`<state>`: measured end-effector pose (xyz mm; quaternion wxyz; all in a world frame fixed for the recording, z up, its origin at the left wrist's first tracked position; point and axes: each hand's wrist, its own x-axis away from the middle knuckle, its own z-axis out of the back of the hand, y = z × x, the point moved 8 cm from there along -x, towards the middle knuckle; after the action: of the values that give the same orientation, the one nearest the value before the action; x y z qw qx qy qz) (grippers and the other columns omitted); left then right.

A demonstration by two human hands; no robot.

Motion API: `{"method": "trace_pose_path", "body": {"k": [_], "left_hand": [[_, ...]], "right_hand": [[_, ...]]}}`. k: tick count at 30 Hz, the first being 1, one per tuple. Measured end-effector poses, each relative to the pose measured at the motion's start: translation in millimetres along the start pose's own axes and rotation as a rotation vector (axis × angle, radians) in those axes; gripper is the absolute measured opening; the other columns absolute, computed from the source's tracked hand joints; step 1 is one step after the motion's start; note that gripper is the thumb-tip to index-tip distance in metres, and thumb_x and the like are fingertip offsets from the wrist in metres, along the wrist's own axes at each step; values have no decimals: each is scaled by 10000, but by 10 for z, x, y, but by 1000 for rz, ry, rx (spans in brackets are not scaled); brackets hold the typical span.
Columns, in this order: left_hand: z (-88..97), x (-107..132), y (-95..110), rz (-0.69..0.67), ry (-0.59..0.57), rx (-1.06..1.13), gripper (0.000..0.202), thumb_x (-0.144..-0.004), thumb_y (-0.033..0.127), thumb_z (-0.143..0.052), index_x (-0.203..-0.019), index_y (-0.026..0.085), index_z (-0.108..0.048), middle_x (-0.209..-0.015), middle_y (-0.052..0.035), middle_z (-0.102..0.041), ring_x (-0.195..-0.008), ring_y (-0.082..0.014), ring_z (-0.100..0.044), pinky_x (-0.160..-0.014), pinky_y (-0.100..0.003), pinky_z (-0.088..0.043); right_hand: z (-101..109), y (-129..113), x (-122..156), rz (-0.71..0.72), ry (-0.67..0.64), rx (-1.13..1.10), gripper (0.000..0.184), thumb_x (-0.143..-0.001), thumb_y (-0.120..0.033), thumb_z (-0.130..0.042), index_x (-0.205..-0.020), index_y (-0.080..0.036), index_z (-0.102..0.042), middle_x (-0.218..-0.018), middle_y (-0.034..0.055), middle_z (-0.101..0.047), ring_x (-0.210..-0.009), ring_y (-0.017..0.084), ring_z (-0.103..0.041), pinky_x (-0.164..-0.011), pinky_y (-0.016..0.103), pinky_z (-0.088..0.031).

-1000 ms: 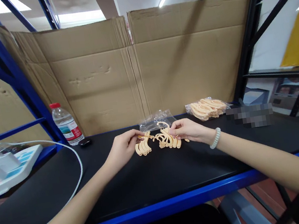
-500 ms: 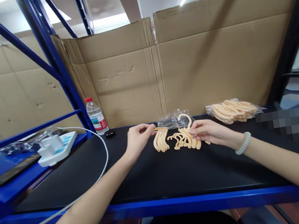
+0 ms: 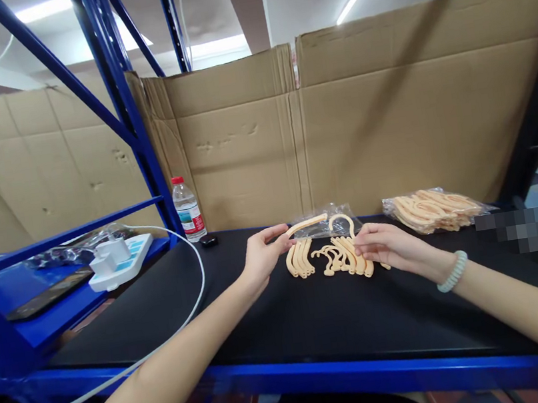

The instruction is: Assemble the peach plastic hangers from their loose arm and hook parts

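Between thumb and fingers, my left hand (image 3: 269, 252) pinches a cream-coloured hanger arm (image 3: 309, 224), which points right toward the other hand. My right hand (image 3: 381, 245) grips a hanger hook (image 3: 342, 223) of the same colour, its curved end upward. The hook and the arm's tip are close; I cannot tell if they touch. Below my left hand lies a row of curved hanger arms (image 3: 300, 259) on the black table. More arms and small hooks (image 3: 341, 257) are spread beside and partly behind my right hand.
A clear plastic bag (image 3: 321, 227) lies behind the parts. Further right is a bag full of cream hanger parts (image 3: 436, 209). On the left stand a water bottle (image 3: 189, 212), a small black object (image 3: 209, 241) and a power strip (image 3: 128, 257) with a white cable. Cardboard (image 3: 242, 158) walls the back.
My left hand has lifted and turned the hanger arm, now extended toward the hook in my right hand. The whole view has shifted slightly right and down.
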<state>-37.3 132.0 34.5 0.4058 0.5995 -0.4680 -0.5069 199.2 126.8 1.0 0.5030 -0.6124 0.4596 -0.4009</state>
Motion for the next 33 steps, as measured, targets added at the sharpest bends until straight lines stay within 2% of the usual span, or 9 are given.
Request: {"method": "trace_pose_path", "body": {"k": [3,6,9,12,16,19,23,26,33], "left_hand": [[37,-16,-69,81,36,149,355,-732,2,-600,-1086,38,-596,-1131,-192,-633,-803,-184,-695,-856,-315,-547],[81,-55,-130,137,77,256,444,-704,-80,-545,-1131,39,-564,-1075,-187,-641,-858,-195,-685,-913,-327,-520],[18,-73,-208,222,25,318,378,-677,-133,-480,-979,46,-620,-963,-152,-644,-912,-200,-670,-942,-300,-500],[-121,-25,-254,290,-80,346,268,-718,-102,-469,-843,71,-633,-877,-122,-636,-941,-193,-661,-961,-274,-482],[-292,100,-197,225,-235,311,96,-764,67,-612,-847,110,-631,-824,-78,-641,-892,-159,-652,-936,-283,-482],[-360,192,-196,172,-294,219,183,-689,182,-736,-833,128,-635,-821,-36,-638,-785,-106,-625,-819,-255,-498],[-431,261,-228,97,-342,84,292,-586,203,-804,-816,118,-645,-793,-24,-660,-719,-103,-620,-730,-245,-480],[-473,287,-226,39,-374,5,284,-563,199,-813,-773,115,-642,-771,-41,-693,-707,-132,-638,-715,-267,-489],[-491,345,-99,-74,-369,-91,242,-570,223,-807,-712,131,-635,-818,-63,-715,-781,-193,-677,-767,-328,-526]], "right_hand": [[-9,-14,-1,6,-10,-61,322,-559,-167,-801,-689,-151,-507,-672,17,-615,-676,111,-618,-630,198,-508],[1,-5,-23,3,-14,-151,341,-554,-103,-789,-809,-153,-567,-727,16,-617,-694,111,-614,-695,224,-530],[-38,18,-42,-12,-70,-197,378,-595,-91,-772,-933,-145,-612,-758,15,-604,-680,88,-594,-700,202,-531],[-67,40,-43,-23,-99,-186,292,-631,-110,-768,-880,-141,-617,-798,27,-605,-718,95,-612,-717,202,-535],[-68,20,-18,11,-66,-105,282,-639,-166,-782,-847,-142,-593,-836,41,-619,-807,143,-645,-720,232,-537],[-118,-12,24,46,-64,-42,302,-638,-209,-794,-854,-140,-595,-831,37,-624,-820,142,-646,-649,200,-518],[-244,-40,94,86,-93,9,308,-616,-231,-808,-825,-139,-600,-773,28,-634,-746,127,-644,-545,174,-473],[-355,-40,148,100,-145,56,296,-628,-264,-800,-807,-137,-602,-740,38,-646,-693,122,-637,-512,177,-452],[-471,-30,211,118,-222,102,268,-658,-275,-780,-811,-128,-616,-778,57,-658,-726,123,-638,-544,177,-487]]}}
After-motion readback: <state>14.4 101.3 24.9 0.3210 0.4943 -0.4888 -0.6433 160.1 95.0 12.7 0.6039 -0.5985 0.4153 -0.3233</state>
